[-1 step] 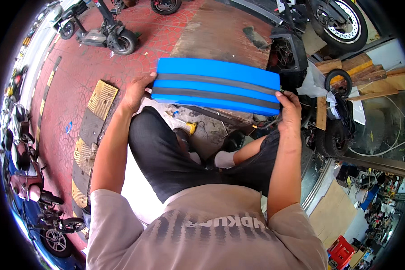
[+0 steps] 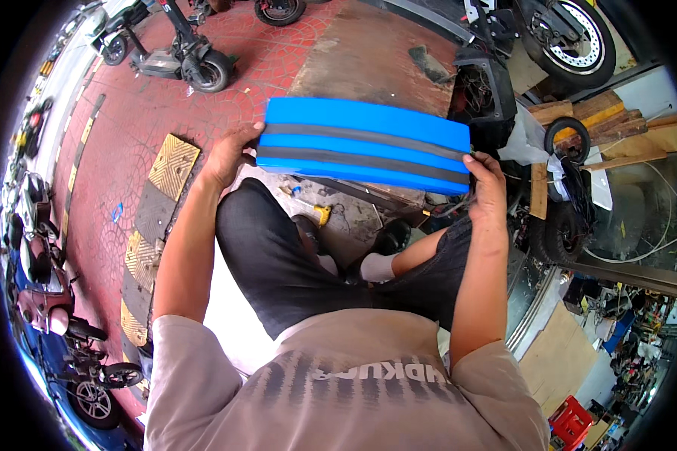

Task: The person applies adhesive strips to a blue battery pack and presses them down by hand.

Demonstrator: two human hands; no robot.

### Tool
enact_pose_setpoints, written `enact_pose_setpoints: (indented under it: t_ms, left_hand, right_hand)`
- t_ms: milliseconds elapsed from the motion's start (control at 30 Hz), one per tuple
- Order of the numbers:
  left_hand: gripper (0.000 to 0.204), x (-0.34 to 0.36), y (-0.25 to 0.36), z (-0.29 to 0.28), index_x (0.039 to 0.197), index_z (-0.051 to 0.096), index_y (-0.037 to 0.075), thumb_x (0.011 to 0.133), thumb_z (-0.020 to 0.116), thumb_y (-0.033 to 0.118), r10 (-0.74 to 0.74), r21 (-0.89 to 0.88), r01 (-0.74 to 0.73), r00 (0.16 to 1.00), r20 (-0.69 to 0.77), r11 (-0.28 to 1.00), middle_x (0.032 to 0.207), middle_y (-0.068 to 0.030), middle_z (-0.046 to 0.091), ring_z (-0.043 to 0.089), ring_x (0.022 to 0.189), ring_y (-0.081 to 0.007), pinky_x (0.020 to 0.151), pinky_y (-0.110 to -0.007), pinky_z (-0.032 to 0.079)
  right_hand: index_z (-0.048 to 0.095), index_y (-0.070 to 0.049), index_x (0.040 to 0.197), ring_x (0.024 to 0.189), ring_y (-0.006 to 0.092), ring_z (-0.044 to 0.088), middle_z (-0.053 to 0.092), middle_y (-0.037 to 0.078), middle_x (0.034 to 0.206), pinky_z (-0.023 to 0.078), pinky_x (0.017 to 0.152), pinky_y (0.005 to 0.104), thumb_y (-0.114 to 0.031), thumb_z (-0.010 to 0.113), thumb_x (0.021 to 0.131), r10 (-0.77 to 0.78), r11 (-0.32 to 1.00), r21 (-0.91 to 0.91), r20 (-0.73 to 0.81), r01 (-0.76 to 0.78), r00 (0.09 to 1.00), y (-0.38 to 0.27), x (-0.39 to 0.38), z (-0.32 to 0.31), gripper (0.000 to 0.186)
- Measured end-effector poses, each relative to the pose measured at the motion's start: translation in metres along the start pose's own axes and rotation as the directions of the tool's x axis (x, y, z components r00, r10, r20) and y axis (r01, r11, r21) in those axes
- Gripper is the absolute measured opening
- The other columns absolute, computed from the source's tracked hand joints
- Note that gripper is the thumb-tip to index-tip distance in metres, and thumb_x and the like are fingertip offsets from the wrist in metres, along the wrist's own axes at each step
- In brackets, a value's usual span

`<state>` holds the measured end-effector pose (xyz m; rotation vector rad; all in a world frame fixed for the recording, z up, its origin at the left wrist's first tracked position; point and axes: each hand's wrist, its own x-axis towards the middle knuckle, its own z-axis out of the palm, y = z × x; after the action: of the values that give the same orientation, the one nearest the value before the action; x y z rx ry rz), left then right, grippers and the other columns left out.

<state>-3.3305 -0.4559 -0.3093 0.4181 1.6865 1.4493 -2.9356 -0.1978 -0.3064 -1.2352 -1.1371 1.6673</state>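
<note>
Two ends of a blue block (image 2: pixel 365 144) clamped by left hand (image 2: pixel 233 154) and right hand (image 2: pixel 489 186); hidden underneath.

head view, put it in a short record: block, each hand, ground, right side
block: blue, two dark grey stripes lengthwise
left hand: holding block's left end
right hand: holding block's right end
ground: yellow object near left shoe; scooter on red paving
right side: wooden planks, small tyre

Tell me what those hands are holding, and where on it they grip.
A long blue block with two dark stripes: the left hand holds its left end, the right hand its right end.
</note>
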Motion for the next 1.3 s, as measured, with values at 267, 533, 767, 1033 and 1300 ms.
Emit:
enact_pose_setpoints:
  t_ms: [267,533,767,1033,1300]
  left_hand:
    - [0.060,0.031,-0.024,-0.040,0.088,0.063,0.018,0.089,0.062,0.078,-0.462,-0.018,0.540,0.737,0.493,0.842,0.067,0.0047,0.052,0.042,0.051,-0.0050,0.039,-0.020,0.019]
    - [0.071,0.032,-0.058,-0.036,0.113,0.067,0.015,0.090,0.055,0.082,-0.290,-0.083,0.354,0.861,0.418,0.932,0.083,-0.0007,0.067,0.039,0.049,-0.0092,0.040,-0.023,0.028]
    - [0.051,0.016,-0.002,-0.041,0.088,0.070,0.013,0.091,0.070,0.063,-0.261,0.282,0.235,0.964,0.058,0.930,0.066,-0.0020,0.062,0.054,0.054,-0.0139,0.048,-0.030,0.037]
    - [0.023,0.007,0.085,0.088,0.102,0.069,0.009,0.096,0.068,0.031,0.810,0.882,-0.462,0.481,0.336,-0.092,0.103,-0.0137,0.066,0.062,0.103,-0.0361,0.088,-0.047,0.052]
    - [0.028,0.042,0.033,0.166,0.114,0.067,0.006,0.102,0.055,0.028,0.680,0.859,-0.478,0.570,0.461,-0.182,0.114,-0.0166,0.068,0.060,0.114,-0.0385,0.100,-0.052,0.047]
  right_hand:
    - [0.060,-0.011,0.141,0.107,0.0240,0.062,0.069,0.006,0.124,0.046,0.078,0.0394,-0.036,0.076,0.092,0.294,0.956,-0.098,0.263,-0.278,0.919,-0.015,0.010,-0.017,0.057]
    - [0.061,-0.020,0.140,0.108,0.0247,0.059,0.067,0.002,0.126,0.042,0.083,0.0463,-0.041,0.075,0.091,0.390,0.916,-0.195,0.216,-0.352,0.895,-0.023,0.002,-0.013,0.055]
    - [0.063,-0.014,0.137,0.113,0.0270,0.060,0.066,0.008,0.129,0.046,0.088,0.0478,-0.040,0.080,0.087,0.384,0.904,-0.309,0.279,-0.297,0.880,-0.036,0.008,-0.018,0.059]
    - [0.062,0.000,0.130,0.120,0.0412,0.059,0.065,0.023,0.124,0.049,0.099,0.0521,-0.036,0.077,0.088,-0.601,0.239,-0.786,0.343,0.571,0.723,-0.081,0.001,0.049,0.057]
    - [0.067,-0.003,0.114,0.123,0.0371,0.055,0.066,0.019,0.121,0.040,0.105,0.0575,-0.039,0.054,0.102,-0.486,0.058,-0.838,0.450,0.542,0.749,-0.019,0.011,0.151,0.041]
